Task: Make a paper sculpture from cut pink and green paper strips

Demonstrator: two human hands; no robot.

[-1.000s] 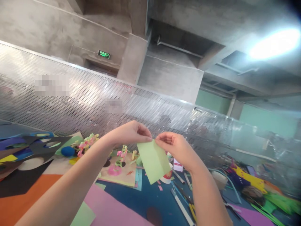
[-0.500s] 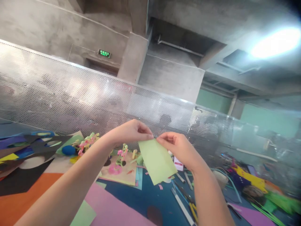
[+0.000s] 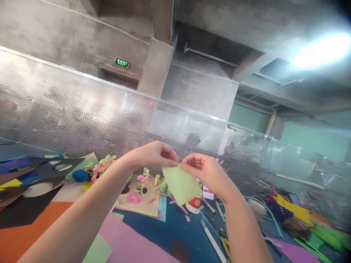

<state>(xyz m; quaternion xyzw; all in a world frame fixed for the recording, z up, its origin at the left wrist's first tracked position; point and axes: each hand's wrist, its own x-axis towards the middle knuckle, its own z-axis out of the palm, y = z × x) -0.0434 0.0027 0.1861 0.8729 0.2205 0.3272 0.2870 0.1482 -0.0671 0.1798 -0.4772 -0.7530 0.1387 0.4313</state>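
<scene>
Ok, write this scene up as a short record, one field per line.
Left hand: pinching the top edge of a light green paper sheet
Right hand: pinching the same edge, close beside the left
Sheet position: held above the blue table
Partly behind sheet: red and white cup
Lower left: orange paper, pink paper
Background: perforated metal partition, green exit sign

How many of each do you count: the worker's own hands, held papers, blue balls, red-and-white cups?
Left hand plus right hand: 2
Held pale green paper: 1
Blue ball: 1
Red-and-white cup: 1
Total: 5
</scene>
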